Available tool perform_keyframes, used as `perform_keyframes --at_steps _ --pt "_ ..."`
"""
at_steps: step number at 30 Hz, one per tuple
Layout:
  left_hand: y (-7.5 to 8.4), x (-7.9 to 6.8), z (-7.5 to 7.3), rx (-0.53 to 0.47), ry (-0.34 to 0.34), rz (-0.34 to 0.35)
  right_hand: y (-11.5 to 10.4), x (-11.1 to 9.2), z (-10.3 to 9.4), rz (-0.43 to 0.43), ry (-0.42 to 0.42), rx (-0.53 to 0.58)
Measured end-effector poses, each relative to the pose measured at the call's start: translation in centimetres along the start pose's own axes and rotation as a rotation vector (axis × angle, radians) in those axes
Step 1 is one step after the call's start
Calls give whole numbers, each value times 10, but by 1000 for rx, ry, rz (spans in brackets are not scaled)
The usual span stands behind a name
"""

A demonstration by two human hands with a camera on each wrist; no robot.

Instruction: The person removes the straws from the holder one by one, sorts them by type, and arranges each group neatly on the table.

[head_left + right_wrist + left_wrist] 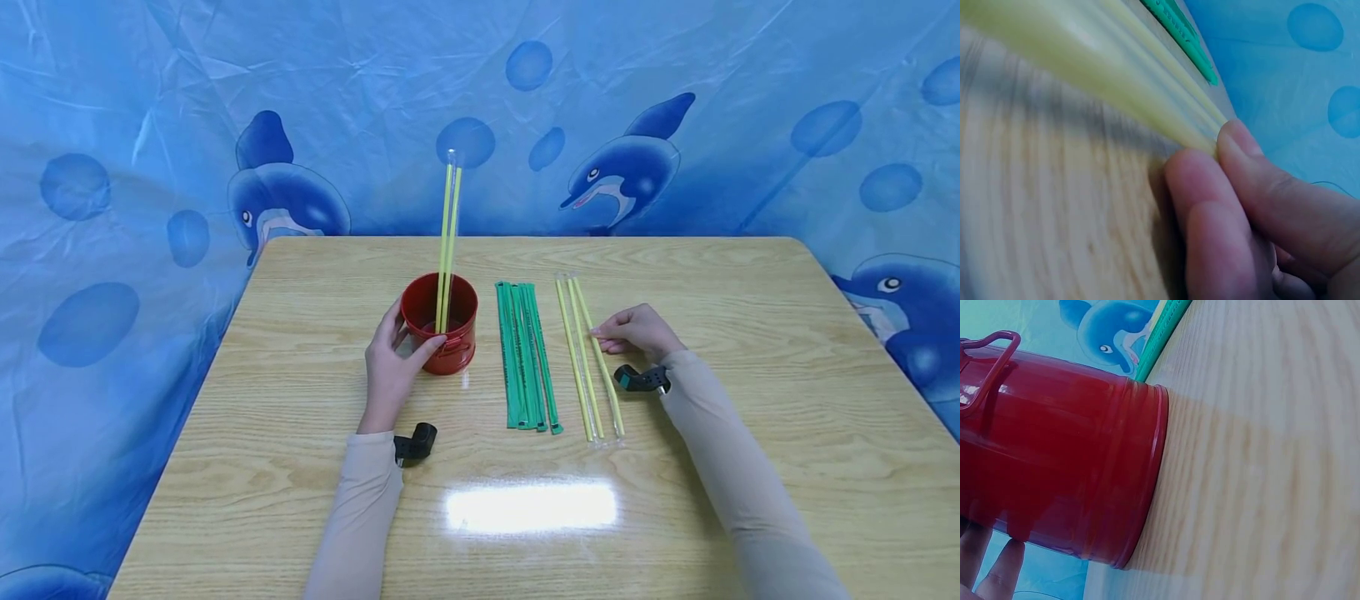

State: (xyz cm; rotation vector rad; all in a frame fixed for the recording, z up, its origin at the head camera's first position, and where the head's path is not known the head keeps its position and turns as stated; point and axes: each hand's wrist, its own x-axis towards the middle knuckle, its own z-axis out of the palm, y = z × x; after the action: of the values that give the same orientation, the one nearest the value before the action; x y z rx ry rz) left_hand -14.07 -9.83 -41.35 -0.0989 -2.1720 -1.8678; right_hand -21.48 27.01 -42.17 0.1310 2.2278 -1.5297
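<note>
A red metal bucket point(451, 357) with a small wire handle stands upright on the table. My left hand point(390, 371) grips its near left side, thumb by the rim; in the left wrist view, fingertips point(1005, 565) touch the wall of the bucket. Two yellow straws point(448, 237) in clear wrappers lean inside it and rise well above the rim. Over to the right, my right hand point(637, 331) pinches a clear-wrapped yellow straw point(612, 398) between thumb and fingers. That straw point(1166, 122) looks blurred close to the right wrist camera. Two more yellow straws point(577, 358) lie just left of it.
Several green paper-wrapped straws point(523, 358) lie side by side between the bucket and the yellow straws. The wooden table point(262, 467) ends at a blue dolphin-print backdrop point(420, 92). Light glares off the tabletop near the front.
</note>
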Motion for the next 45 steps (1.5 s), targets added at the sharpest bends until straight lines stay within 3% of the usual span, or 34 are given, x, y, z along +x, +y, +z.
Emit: perform_keyframes --at_steps 27,36,45 --pt "1 0 0 -1 -1 1 1 0 -1 2 4 13" --pt "2 1 0 -4 -14 -36 3 1 -3 -1 -26 43" --pt "35 -7 -1 19 -24 -40 3 1 -3 -7 -44 65"
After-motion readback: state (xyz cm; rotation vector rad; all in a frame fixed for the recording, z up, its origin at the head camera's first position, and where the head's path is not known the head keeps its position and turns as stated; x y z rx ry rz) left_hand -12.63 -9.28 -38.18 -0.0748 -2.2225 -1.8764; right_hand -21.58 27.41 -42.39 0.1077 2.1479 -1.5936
